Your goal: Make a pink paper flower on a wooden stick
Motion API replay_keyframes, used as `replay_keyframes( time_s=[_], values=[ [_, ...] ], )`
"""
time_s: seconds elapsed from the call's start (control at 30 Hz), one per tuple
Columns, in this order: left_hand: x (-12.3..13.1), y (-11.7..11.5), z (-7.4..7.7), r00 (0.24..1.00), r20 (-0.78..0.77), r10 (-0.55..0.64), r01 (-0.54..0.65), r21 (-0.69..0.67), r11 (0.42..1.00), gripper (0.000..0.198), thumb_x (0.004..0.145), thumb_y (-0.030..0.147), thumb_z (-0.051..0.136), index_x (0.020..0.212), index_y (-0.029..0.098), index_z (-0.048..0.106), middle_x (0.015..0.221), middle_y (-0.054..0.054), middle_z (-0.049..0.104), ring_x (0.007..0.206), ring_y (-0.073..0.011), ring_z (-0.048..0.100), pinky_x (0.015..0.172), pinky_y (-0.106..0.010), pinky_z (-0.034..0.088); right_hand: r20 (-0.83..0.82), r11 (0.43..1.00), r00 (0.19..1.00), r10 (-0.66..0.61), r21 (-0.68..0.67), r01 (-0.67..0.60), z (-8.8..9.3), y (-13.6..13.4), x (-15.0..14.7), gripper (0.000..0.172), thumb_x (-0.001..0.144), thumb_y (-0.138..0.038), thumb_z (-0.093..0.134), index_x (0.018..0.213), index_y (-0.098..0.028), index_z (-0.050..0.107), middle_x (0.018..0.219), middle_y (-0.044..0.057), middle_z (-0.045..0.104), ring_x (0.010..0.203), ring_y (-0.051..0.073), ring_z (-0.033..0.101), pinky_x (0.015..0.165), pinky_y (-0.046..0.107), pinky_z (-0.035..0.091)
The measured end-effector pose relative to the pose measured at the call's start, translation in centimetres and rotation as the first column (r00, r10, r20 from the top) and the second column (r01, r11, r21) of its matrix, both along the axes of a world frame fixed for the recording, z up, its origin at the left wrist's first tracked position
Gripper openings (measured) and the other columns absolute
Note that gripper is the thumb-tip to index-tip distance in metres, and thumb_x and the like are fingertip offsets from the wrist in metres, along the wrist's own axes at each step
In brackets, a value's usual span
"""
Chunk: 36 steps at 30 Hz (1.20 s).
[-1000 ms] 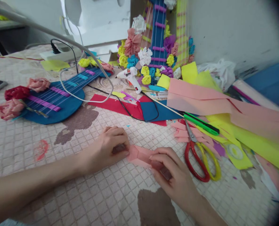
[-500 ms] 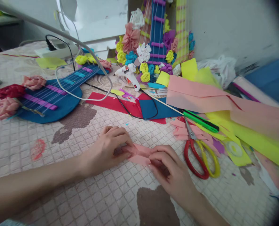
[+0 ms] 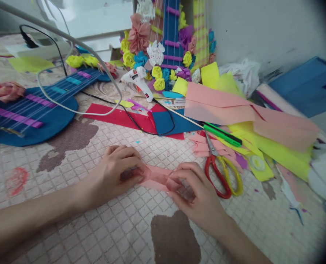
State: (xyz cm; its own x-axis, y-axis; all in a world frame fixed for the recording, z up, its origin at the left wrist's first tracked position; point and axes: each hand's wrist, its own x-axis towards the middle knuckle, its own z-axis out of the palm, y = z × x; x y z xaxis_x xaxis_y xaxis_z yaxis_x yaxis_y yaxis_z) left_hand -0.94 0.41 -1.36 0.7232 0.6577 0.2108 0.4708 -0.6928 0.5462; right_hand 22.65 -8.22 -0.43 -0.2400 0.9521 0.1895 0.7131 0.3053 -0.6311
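Observation:
A folded strip of pink paper [image 3: 156,176] lies on the quilted cloth between my two hands. My left hand [image 3: 112,176] pinches its left end with curled fingers. Closed on the strip's right end is my right hand [image 3: 197,194], its fingertips pressing the folds down. Red-and-yellow-handled scissors [image 3: 220,171] lie just right of my right hand, on a pile of cut pink strips [image 3: 204,146].
A white glue gun [image 3: 138,80] with a black cord rests behind. A blue felt guitar shape [image 3: 33,113] lies at the left, a decorated upright guitar with paper flowers [image 3: 163,47] at the back. Pink and yellow paper sheets [image 3: 234,110] and a green pen [image 3: 222,135] spread to the right.
The view has shifted right and down, so everything slid left. My hands stay on the pink strip, working its folds with small finger movements.

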Motion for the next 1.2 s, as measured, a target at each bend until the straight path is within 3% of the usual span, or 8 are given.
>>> replay_keyframes(
  time_s=[0.27,0.53,0.8,1.03,1.2],
  values=[
    [-0.2,-0.1,0.0,0.999,0.032,0.014,-0.014,-0.003,1.0,0.006,0.086,0.023,0.055,0.092,0.022,0.057,0.094,0.0,0.06,0.091,-0.017,0.054,0.084,-0.034,0.035,0.082,1.0,0.997,-0.006,-0.019,0.008,-0.2,0.0,0.4,0.008,0.087,-0.014,0.051,0.089,-0.022,0.054,0.09,0.003,0.055,0.087,0.016,0.054,0.074,0.03,0.047],
    [0.5,-0.9,1.5,0.994,0.025,-0.105,0.106,-0.045,0.993,0.007,0.085,0.025,0.057,0.092,0.022,0.057,0.095,-0.001,0.058,0.092,-0.0182,0.052,0.086,-0.035,0.033,0.066,0.999,0.997,-0.027,-0.045,0.03,-0.2,0.1,0.2,0.008,0.088,-0.017,0.05,0.09,-0.022,0.056,0.09,0.004,0.056,0.087,0.017,0.055,0.073,0.032,0.049],
    [1.1,-0.8,0.8,0.995,0.029,-0.097,0.099,-0.072,0.992,0.017,0.084,0.008,0.049,0.088,0.022,0.058,0.091,0.0,0.057,0.089,-0.016,0.053,0.083,-0.034,0.035,0.072,0.997,0.997,-0.029,-0.065,0.034,-0.3,0.1,-0.3,0.012,0.089,-0.014,0.047,0.083,-0.021,0.056,0.089,0.004,0.055,0.087,0.017,0.053,0.075,0.034,0.046],
    [1.0,-1.2,0.7,0.997,0.026,-0.066,0.067,-0.04,0.997,0.01,0.084,0.018,0.055,0.094,0.019,0.054,0.1,-0.004,0.054,0.095,-0.0193,0.05,0.084,-0.035,0.038,0.043,0.991,0.994,-0.102,-0.081,0.105,-0.1,0.1,-0.4,0.005,0.088,-0.019,0.052,0.088,-0.022,0.056,0.09,0.004,0.054,0.088,0.018,0.054,0.074,0.033,0.047],
    [1.2,-1.1,0.8,0.997,0.021,-0.072,0.073,-0.072,0.995,0.004,0.083,0.018,0.056,0.087,0.019,0.056,0.097,-0.004,0.053,0.095,-0.0196,0.05,0.084,-0.035,0.038,0.053,0.992,0.994,-0.098,-0.069,0.101,-0.1,0.3,-0.9,0.012,0.086,-0.011,0.051,0.081,-0.021,0.056,0.086,0.003,0.053,0.085,0.018,0.053,0.073,0.034,0.047]
  ],
)
